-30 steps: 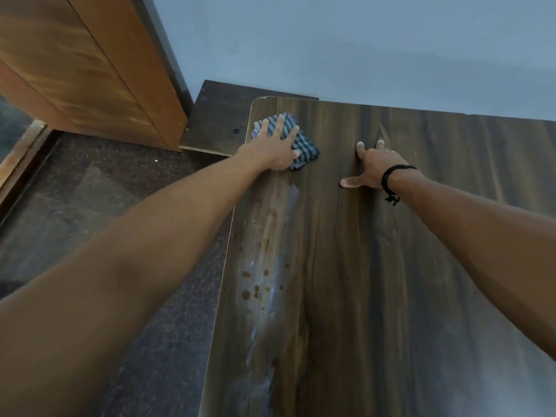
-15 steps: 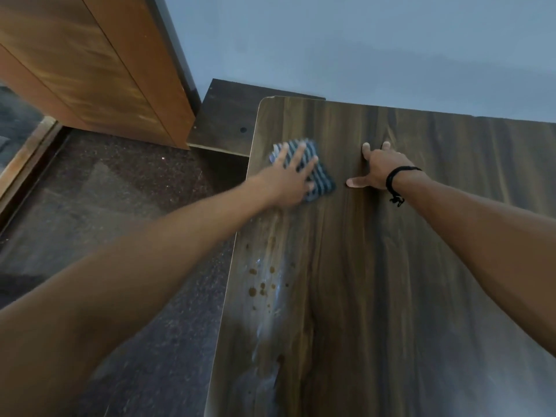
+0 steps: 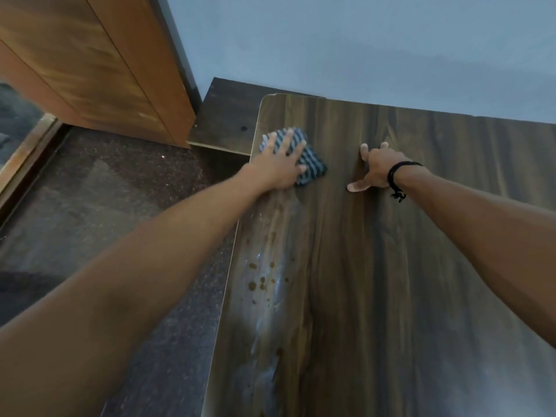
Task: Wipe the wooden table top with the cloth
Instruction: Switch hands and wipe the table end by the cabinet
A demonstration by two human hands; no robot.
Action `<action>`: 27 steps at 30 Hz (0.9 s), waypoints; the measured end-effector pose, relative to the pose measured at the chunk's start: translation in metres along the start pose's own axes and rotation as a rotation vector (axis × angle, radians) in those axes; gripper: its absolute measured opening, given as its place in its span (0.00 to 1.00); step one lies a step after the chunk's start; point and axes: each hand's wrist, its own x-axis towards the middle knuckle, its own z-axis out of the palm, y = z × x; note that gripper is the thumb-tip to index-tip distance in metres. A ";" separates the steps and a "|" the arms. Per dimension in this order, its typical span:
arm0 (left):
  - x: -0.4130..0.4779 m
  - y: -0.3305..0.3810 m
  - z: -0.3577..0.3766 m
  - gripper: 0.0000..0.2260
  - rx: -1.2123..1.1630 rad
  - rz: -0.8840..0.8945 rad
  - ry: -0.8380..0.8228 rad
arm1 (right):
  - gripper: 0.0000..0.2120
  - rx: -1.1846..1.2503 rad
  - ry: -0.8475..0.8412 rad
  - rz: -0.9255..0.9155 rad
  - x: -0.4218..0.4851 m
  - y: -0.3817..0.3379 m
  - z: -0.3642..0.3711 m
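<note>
The dark wooden table top (image 3: 391, 281) fills the right and lower part of the view. A folded blue-and-white striped cloth (image 3: 313, 167) lies near its far left corner. My left hand (image 3: 279, 164) presses flat on the cloth with fingers spread, covering most of it. My right hand (image 3: 373, 170) rests on the bare wood to the right of the cloth, fingers apart, a black band on the wrist. Brown droplets (image 3: 258, 281) and pale wet streaks (image 3: 270, 326) mark the table along its left edge, nearer to me.
A lower dark board (image 3: 228, 121) sits beyond the table's far left corner. An orange-brown wooden cabinet (image 3: 90, 64) stands at the upper left. A grey-blue wall (image 3: 361, 49) runs behind the table. Dark speckled floor (image 3: 105, 206) lies left of the table.
My left hand slid the cloth toward me and to the right, then back out toward the far left edge. My right hand stayed planted on the wood.
</note>
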 end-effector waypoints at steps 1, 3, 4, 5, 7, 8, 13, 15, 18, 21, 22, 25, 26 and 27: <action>0.009 -0.005 -0.013 0.28 -0.084 -0.093 0.007 | 0.60 -0.001 0.010 -0.002 -0.001 0.000 -0.001; 0.012 -0.002 -0.017 0.26 -0.074 -0.065 -0.010 | 0.59 0.012 0.024 -0.020 -0.002 0.002 0.000; 0.003 0.005 -0.007 0.24 0.001 0.031 0.001 | 0.58 0.019 0.036 -0.027 -0.004 0.003 0.001; -0.013 0.010 0.007 0.24 0.155 0.147 0.000 | 0.58 0.023 0.046 -0.029 -0.007 0.002 0.002; -0.048 0.015 0.038 0.28 0.348 0.274 -0.037 | 0.56 0.034 0.056 -0.034 -0.013 0.001 0.005; -0.057 0.014 0.045 0.28 0.365 0.298 -0.065 | 0.53 0.035 0.058 -0.037 -0.017 0.001 0.006; -0.019 0.000 -0.013 0.27 -0.079 -0.080 -0.018 | 0.51 -0.034 0.018 -0.103 -0.036 -0.006 0.025; -0.011 0.006 -0.009 0.26 -0.044 -0.063 -0.013 | 0.53 -0.053 0.017 -0.106 -0.039 -0.006 0.030; -0.032 0.015 0.032 0.23 0.184 0.103 -0.025 | 0.53 -0.051 0.034 -0.125 -0.035 -0.007 0.031; -0.025 -0.001 0.017 0.25 0.032 0.020 -0.013 | 0.52 -0.047 0.046 -0.120 -0.037 -0.004 0.034; -0.014 -0.009 0.001 0.27 -0.069 -0.060 -0.013 | 0.52 -0.042 0.046 -0.114 -0.037 -0.004 0.035; 0.008 -0.023 -0.021 0.29 -0.186 -0.201 -0.011 | 0.52 -0.027 0.038 -0.106 -0.035 -0.005 0.034; 0.004 -0.018 -0.013 0.29 -0.183 -0.197 -0.008 | 0.52 -0.030 0.034 -0.108 -0.035 -0.004 0.035; -0.006 -0.009 0.001 0.29 -0.168 -0.164 -0.005 | 0.53 -0.028 0.033 -0.114 -0.035 -0.004 0.036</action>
